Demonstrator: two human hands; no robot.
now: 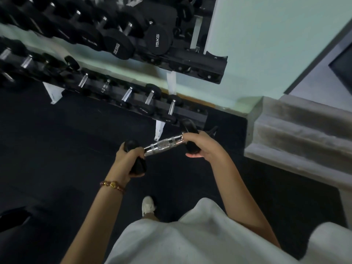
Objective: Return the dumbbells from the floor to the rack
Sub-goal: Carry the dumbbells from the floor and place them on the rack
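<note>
I hold one dumbbell with a chrome knurled handle and black round heads, level above the black floor. My left hand grips its left head from below and behind. My right hand curls round its right head. The dumbbell hangs just in front of the right end of the lower shelf of the rack, which carries several small dumbbells. The upper shelf carries bigger black ones marked 15KG and 22.5KG; its right end shows bare cradles.
A pale green wall stands behind the rack. Grey stone steps rise at the right. Black rubber floor spreads to the left. My white shoe and pale clothing fill the bottom of the view.
</note>
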